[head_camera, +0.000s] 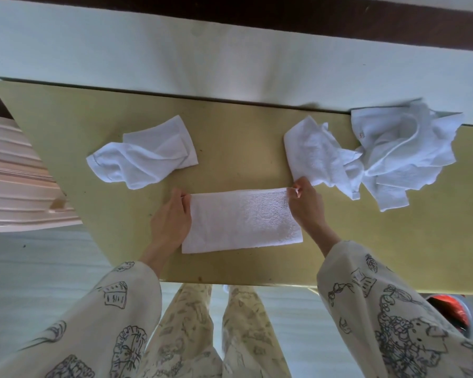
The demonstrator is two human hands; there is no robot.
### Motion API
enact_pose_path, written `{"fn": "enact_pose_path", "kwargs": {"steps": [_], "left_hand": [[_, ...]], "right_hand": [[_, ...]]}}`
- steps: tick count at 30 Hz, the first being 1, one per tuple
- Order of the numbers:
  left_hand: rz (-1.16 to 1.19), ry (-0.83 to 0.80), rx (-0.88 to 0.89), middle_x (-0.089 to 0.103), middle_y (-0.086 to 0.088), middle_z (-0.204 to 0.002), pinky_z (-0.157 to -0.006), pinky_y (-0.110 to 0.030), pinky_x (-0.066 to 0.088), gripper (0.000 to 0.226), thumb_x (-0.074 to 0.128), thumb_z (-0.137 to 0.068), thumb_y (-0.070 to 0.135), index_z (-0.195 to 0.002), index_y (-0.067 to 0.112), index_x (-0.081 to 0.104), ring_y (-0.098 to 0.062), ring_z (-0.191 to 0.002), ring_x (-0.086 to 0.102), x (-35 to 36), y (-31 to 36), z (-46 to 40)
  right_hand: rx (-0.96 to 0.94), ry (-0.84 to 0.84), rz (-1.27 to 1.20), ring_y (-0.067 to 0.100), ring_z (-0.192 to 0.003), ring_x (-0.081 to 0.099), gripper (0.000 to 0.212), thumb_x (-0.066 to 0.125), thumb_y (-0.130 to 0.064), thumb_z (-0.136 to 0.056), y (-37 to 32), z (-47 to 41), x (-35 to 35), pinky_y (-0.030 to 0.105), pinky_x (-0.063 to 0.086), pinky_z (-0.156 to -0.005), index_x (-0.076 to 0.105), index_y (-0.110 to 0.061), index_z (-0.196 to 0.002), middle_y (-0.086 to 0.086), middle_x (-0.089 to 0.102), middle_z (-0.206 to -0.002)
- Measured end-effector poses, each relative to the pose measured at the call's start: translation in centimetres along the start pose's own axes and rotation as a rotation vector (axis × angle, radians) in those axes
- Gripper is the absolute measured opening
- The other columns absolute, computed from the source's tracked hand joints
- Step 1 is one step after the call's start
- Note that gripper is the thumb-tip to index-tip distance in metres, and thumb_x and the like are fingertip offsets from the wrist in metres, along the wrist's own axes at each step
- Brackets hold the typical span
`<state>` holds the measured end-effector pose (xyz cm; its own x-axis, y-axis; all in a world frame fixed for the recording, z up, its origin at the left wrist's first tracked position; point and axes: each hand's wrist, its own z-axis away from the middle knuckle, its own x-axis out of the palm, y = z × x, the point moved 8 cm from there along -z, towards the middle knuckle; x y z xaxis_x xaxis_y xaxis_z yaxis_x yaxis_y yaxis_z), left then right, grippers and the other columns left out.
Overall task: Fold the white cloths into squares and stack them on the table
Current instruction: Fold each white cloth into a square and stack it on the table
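Head view: my left grip and right grip each pinch a far corner of the half-folded cloth lying flat on the desk; uneven pulling would skew its edges.

folded cloth: flat rectangle, table's near centre | crumpled cloth: far left | crumpled pile: far right

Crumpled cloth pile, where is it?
Head view: the crumpled cloth pile lies at the table's far right, just beyond the right hand.
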<state>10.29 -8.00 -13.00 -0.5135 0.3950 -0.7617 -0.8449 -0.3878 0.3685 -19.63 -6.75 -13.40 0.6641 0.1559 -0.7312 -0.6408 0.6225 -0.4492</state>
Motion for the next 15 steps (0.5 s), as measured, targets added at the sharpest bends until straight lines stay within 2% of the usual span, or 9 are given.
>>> {"fn": "enact_pose_path", "kwargs": {"steps": [7,15], "left_hand": [[0.018,0.013,-0.047,0.046,0.003,-0.068,-0.058,-0.032,0.032,0.015,0.031,-0.098,0.027,-0.09,0.015,0.038,-0.017,-0.06,0.044,0.28,0.18,0.29],[0.004,0.026,-0.038,0.056,-0.007,-0.075,-0.057,-0.033,0.037,0.02,0.033,-0.098,0.03,-0.094,0.013,0.043,-0.025,-0.065,0.052,-0.41,-0.66,0.57]], "right_hand": [[-0.046,0.016,0.1,0.038,-0.089,0.057,0.019,0.04,-0.017,-0.095,-0.54,0.35,0.52,0.036,0.038,-0.069,0.045,-0.002,-0.106,0.02,0.061,-0.1],[-0.09,0.067,0.15,0.036,-0.091,0.058,0.026,0.042,-0.019,-0.094,-0.87,0.8,-0.42,0.034,0.039,-0.069,0.052,-0.003,-0.111,0.017,0.063,-0.102]]}}
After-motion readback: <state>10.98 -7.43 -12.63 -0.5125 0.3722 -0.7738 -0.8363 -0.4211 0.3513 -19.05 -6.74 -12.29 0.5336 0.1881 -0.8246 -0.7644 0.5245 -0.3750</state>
